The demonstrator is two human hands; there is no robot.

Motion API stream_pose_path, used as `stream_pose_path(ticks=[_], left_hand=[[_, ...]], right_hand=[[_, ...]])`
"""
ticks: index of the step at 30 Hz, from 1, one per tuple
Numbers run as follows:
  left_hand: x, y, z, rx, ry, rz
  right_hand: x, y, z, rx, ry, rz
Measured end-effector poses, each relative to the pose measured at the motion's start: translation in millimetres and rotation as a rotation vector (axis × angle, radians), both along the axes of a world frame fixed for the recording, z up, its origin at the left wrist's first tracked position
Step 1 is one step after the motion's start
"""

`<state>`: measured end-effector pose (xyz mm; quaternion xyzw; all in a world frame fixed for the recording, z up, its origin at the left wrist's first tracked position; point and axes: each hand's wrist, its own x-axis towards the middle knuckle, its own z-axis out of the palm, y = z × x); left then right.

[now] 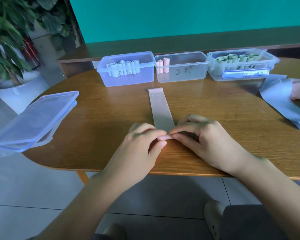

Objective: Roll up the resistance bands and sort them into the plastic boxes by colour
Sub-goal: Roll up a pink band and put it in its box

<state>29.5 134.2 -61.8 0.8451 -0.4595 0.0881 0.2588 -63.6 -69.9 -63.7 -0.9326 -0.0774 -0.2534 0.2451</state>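
Note:
A pink resistance band [160,108] lies flat on the wooden table [97,122], running away from me, with its near end curled into a small roll. My left hand [142,144] and my right hand [204,139] both pinch that rolled end with fingertips and thumbs. Three clear plastic boxes stand in a row at the back. The left box [128,78] holds several pale blue rolls. The middle box [185,75] has two pink rolls in its left end. The right box [239,66] contains several green rolls.
Stacked clear box lids [35,116] overhang the table's left edge. Loose pale blue bands [279,99] lie at the right edge, with pink and green ones barely showing beside them. A potted plant [9,54] stands off the table at the left.

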Motion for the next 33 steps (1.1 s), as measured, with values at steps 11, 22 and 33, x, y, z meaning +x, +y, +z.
stream_pose_path(ticks=[11, 22, 33], left_hand=[[4.0, -3.6, 3.9, -0.007, -0.020, -0.012], [13.8, -11.0, 4.3, 0.019, -0.050, 0.012], [19.1, -13.5, 2.0, -0.001, -0.064, 0.018]], right_hand=[[5.8, -3.3, 0.7, 0.054, 0.059, 0.012], [7.2, -3.1, 0.7, 0.011, 0.071, -0.021], [9.9, -2.4, -1.2, -0.052, 0.062, -0.046]])
